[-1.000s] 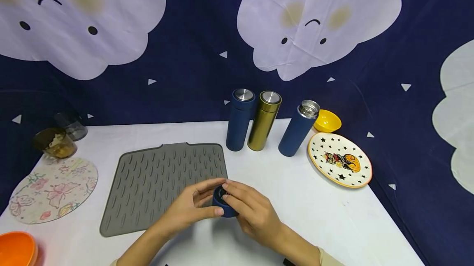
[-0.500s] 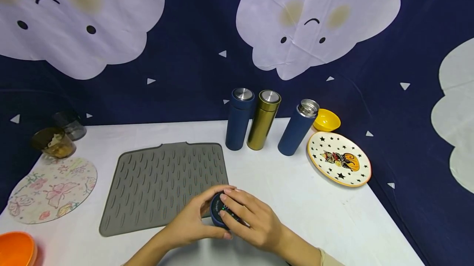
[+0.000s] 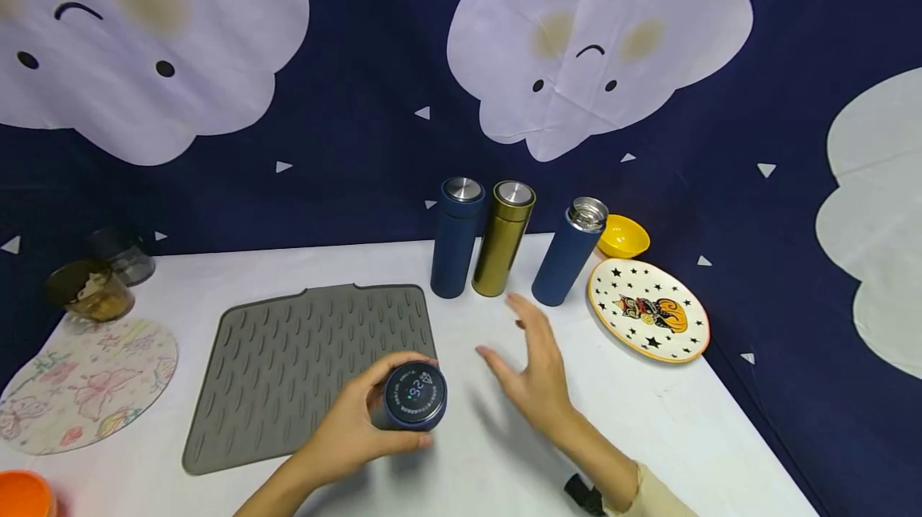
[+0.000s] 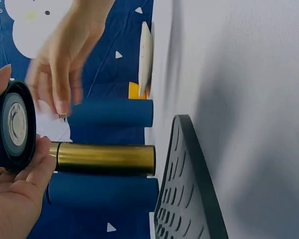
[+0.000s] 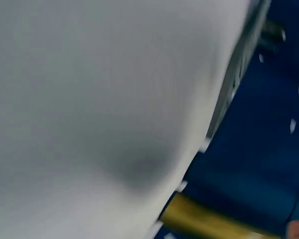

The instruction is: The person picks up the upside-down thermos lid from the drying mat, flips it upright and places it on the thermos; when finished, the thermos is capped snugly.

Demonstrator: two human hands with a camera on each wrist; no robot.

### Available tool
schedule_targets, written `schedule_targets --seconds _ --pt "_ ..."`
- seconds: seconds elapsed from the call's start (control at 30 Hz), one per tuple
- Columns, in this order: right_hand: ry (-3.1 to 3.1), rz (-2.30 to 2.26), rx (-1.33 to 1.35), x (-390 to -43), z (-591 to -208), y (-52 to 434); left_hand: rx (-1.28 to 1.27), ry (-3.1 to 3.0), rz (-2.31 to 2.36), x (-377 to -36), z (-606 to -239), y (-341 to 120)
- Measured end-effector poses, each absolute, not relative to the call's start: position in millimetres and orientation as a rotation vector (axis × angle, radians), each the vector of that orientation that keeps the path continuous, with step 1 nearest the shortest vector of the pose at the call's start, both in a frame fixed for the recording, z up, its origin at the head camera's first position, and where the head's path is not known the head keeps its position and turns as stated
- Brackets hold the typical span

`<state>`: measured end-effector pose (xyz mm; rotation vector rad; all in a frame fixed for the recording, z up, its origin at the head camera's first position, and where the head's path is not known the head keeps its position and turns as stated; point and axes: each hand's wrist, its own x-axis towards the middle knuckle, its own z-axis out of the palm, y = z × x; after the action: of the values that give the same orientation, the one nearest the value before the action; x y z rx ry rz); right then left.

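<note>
Fingers of the left hand (image 3: 353,429) curl round a dark blue flask lid (image 3: 414,395), holding it just above the counter (image 3: 648,421) at the near right corner of the grey silicone mat (image 3: 302,365), its digital display lit and facing up. The right hand (image 3: 536,373) hovers at about 2 o'clock from the lid, fingers spread and straight, gripping nothing. Farther out, at 1 o'clock from that hand, stands a blue flask (image 3: 565,261) with its steel mouth bare, so the lid is judged to belong to it: unscrewing looks done, and setting the lid down or putting it back is left. At 12 o'clock stand 2 capped flasks, a gold flask (image 3: 502,238) and a second blue flask (image 3: 455,237), side by side. A star-patterned plate (image 3: 648,309) and a yellow bowl (image 3: 623,235) lie at 2 o'clock. Far at 9 o'clock sit a floral placemat (image 3: 79,381) and 2 glass cups (image 3: 90,289).
</note>
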<state>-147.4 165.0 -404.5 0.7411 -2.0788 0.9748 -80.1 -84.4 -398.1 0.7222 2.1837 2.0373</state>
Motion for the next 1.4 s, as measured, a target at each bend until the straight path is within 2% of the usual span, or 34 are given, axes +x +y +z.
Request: schedule_targets --seconds 0.13,0.27,0.4,0.67,0.8,0.97,1.2,1.4 --pt "-2.203 1.251 0.193 -187 -403 192 0.721 2.193 2.048 -80 -396 -88" --pt "-2.159 1.278 -0.104 -225 -402 217 0.711 2.222 2.035 -79 -398 -90" --pt "-2.182 1.272 -0.258 -250 -401 230 0.713 2.219 2.041 -78 -398 -91" --pt "-2.175 1.391 -0.296 -282 -407 239 0.710 2.228 2.056 -79 -396 -93" --pt "-2.145 1.393 -0.283 -276 -405 234 0.656 2.250 2.044 -81 -394 -94" --pt "-2.177 1.454 -0.156 -243 -394 209 0.688 2.292 2.036 -89 -386 -95" --pt "-2.290 1.594 0.070 -185 -388 162 0.716 2.352 2.039 -116 -350 -89" --pt "-2.311 1.614 0.162 -162 -398 142 0.730 2.336 2.061 -144 -323 -75"
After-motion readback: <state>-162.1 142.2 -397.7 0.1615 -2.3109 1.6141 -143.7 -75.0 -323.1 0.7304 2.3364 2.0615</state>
